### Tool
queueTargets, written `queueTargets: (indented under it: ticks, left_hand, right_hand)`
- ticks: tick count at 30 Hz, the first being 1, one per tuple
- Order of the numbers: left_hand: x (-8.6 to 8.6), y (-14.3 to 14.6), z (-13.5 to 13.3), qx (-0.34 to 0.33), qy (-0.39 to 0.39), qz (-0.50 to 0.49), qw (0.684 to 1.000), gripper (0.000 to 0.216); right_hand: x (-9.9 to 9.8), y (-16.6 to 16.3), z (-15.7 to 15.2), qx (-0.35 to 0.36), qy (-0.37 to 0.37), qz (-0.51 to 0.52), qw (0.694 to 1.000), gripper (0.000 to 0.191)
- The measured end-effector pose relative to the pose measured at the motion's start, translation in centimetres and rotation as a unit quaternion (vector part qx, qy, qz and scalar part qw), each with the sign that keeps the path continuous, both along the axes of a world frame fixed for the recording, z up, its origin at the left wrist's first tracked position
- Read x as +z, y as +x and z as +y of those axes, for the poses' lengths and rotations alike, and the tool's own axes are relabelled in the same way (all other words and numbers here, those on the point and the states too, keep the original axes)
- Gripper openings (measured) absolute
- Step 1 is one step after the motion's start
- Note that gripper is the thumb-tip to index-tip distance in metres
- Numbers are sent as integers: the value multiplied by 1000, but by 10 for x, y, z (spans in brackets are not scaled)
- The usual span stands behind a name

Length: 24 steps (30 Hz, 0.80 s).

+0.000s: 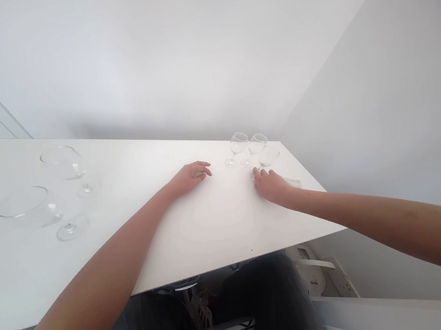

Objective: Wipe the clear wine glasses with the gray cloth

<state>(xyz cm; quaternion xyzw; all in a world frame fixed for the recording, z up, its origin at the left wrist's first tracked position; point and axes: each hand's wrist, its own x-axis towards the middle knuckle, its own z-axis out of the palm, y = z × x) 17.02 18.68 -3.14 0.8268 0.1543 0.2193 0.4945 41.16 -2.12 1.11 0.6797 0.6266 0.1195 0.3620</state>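
My left hand [192, 176] rests on the white table [201, 230] with its fingers stretched forward and apart, holding nothing. Near the table's right end, my right hand [269, 184] has its fingers curled around a clear stemmed glass [293, 182]. Most of this glass is hidden by the hand; part of it shows beyond the wrist. Just behind that hand stand two small stemmed glasses [239, 144] [258, 143], side by side. Another clear glass [270, 155] is close in front of them, its lower part hard to make out.
Two larger stemmed glasses [62, 164] [27, 211] stand at the table's left. A white wall [168, 55] runs along the back, and a grey wall [386, 120] borders the right. Below the front edge are my legs [269, 303] and a white appliance [312, 271].
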Motion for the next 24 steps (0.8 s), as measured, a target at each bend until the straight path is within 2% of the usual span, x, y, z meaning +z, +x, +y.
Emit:
queueTargets:
  ticks: [5,10,13,15,16,18,20,24]
  left_hand:
    - [0,-1,0,-5,12,3,1000,25]
    - [2,-1,-1,-4,2,10,1000,22]
    - [1,-1,-1,-3,1,11,1000,20]
    - [1,0,0,-4,-6,1,1000,20]
    - [1,1,0,-4,-12,-9,1000,20]
    - [2,2,1,0,-36,-37,999,19]
    - [3,2,4,23,-84,-78,993,15]
    - [3,0,15,113,-203,-186,955,9]
  right_hand:
    - [2,-6,-1,3,-3,3,1000,56]
    - [8,-15,-14,2,16,8,1000,49]
    - [15,-35,-26,-3,10,-8,1000,48]
    - [23,-57,-32,26,15,38,999,45]
    - [28,-69,-33,63,22,90,994,41]
    - [40,-96,-31,106,62,190,974,31]
    - [53,-123,-22,106,96,289,947,29]
    - [72,-181,19,115,106,499,852,55]
